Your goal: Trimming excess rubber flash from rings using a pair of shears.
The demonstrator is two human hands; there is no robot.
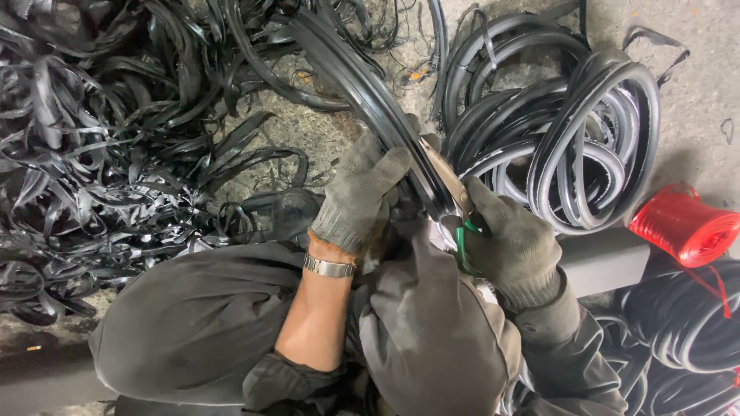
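L hand [362, 192], in a worn grey-green glove, has its fingers closed round a long black rubber strip [362, 85] that arcs up from the person's lap toward the top edge of the floor area. R hand [512, 239], gloved the same, has its fingers wrapped on the green handles of a pair of scissors [451, 189]; the blades lie along the strip just beside the L fingers. Whether the blades are biting in or only resting on it, can't tell.

The strip looks like a bike-tyre or tube section: flexible but springy, probably keeps its curve and wants to flick back. Surface is shiny, so likely a bit slick; gloves help. Prob. light for its length, not fragile. Best grip seems close to the blades, where L hand has it, so the rubber stays taut.

Floor [694, 100] is bare concrete. At its left side, a big loose heap of thin black rubber offcuts [100, 154], tangled. Toward the top right, a pile of whole coiled tubes [570, 146], black with pale inner faces. At the right edge, a red spool of cord [682, 227], more black coils [686, 323] below it. No bins or boxes in view; everything lies straight on the floor. A metal wristwatch [327, 267] sits on the L wrist.
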